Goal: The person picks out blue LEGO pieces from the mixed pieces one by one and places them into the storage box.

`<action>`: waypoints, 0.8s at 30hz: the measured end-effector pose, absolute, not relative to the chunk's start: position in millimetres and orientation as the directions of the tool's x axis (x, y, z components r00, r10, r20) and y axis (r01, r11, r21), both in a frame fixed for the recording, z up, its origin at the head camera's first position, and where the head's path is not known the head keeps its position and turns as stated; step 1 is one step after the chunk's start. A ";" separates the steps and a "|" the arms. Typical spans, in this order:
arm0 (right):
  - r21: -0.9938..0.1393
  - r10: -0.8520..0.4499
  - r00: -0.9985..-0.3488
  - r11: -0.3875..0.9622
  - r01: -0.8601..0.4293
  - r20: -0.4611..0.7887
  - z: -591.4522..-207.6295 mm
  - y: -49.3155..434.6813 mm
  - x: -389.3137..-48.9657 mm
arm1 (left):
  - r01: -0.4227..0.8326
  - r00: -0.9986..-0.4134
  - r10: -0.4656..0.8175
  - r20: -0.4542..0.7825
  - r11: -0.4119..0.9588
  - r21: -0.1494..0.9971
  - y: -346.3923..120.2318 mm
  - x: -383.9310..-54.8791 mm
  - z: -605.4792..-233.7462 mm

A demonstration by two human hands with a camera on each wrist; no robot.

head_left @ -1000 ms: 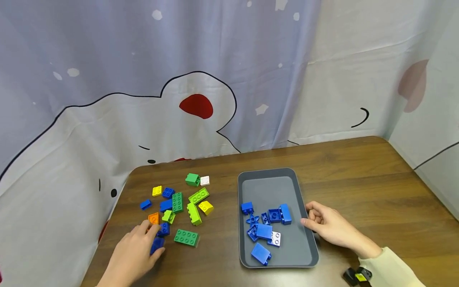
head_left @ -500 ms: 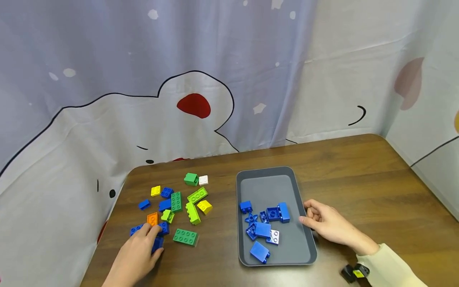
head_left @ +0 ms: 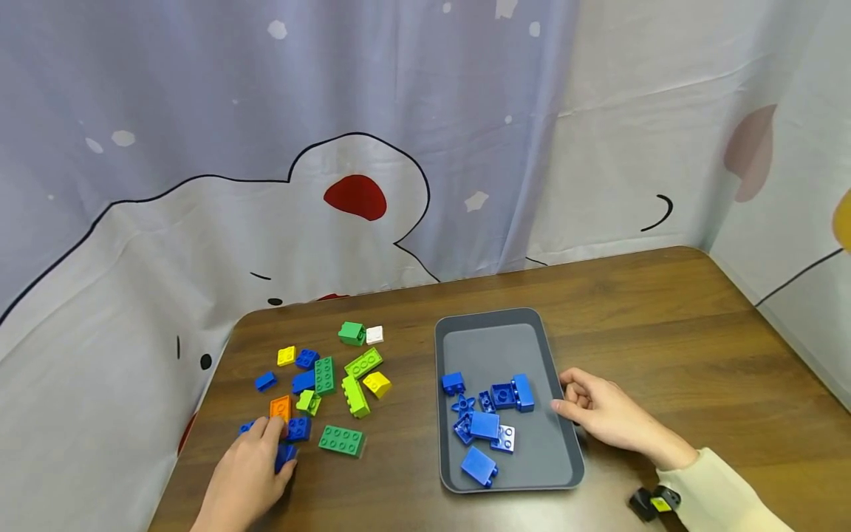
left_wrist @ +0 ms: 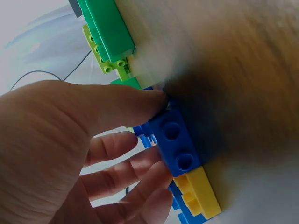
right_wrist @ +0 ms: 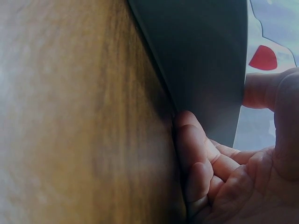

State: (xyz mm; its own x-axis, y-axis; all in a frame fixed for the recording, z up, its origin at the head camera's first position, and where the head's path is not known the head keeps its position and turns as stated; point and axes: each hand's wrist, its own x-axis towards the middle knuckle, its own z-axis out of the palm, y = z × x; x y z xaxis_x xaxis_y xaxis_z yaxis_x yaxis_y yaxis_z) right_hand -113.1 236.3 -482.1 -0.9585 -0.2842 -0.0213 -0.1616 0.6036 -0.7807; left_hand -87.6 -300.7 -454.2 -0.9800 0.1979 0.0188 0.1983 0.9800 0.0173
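In the head view my left hand (head_left: 246,469) is low over the near left of the table, its thumb and fingers pinching a blue brick (head_left: 284,456). Up close in the left wrist view, the thumb meets one end of that blue brick (left_wrist: 175,140) and the fingertips lie along its side. A yellow brick (left_wrist: 202,192) sits just past it. Another blue brick (head_left: 298,428) and an orange brick (head_left: 280,407) are just beyond the fingers. My right hand (head_left: 601,410) grips the right rim of the grey tray (head_left: 572,451), thumb over the edge, curled fingers against the outer wall (right_wrist: 205,60).
Several blue pieces (head_left: 485,425) and a white-topped brick (head_left: 505,439) lie in the tray. Between tray and left hand are a green brick (head_left: 342,440), lime bricks (head_left: 355,397), yellow bricks (head_left: 377,383) and a white brick (head_left: 374,335). A patterned curtain (head_left: 266,236) hangs behind the table.
My left hand and the blue brick have shifted slightly left and nearer, and another blue brick has come into view left of the fingers. The right hand stays on the tray rim.
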 end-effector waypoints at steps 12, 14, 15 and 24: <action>-0.785 -0.283 -0.959 0.600 -0.152 -0.031 -480.4 236.0 -113.0 | 0.173 -0.983 0.161 0.085 0.973 0.151 -299.7 -86.8 -451.3; -0.788 -0.285 -0.958 0.596 -0.156 -0.026 -480.2 236.0 -112.9 | 0.219 -0.964 0.188 0.187 0.962 0.163 -295.1 -86.5 -448.4; -0.787 -0.284 -0.959 0.597 -0.155 -0.027 -480.2 236.0 -113.0 | 0.244 -0.952 0.203 0.230 0.956 0.166 -292.5 -87.1 -447.0; -0.781 -0.282 -0.959 0.605 -0.155 -0.029 -481.9 236.9 -113.5 | 0.370 -0.897 0.286 0.336 0.902 0.221 -250.7 -95.9 -431.9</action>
State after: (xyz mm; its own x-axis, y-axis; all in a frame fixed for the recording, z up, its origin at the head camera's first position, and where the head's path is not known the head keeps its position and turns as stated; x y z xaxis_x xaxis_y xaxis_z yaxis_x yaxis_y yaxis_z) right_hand -113.5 236.9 -481.9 -0.9588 -0.2825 -0.0290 -0.1545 0.6047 -0.7813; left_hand -95.9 -250.7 -431.9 -0.8974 0.2864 0.3356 0.3705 0.9023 0.2206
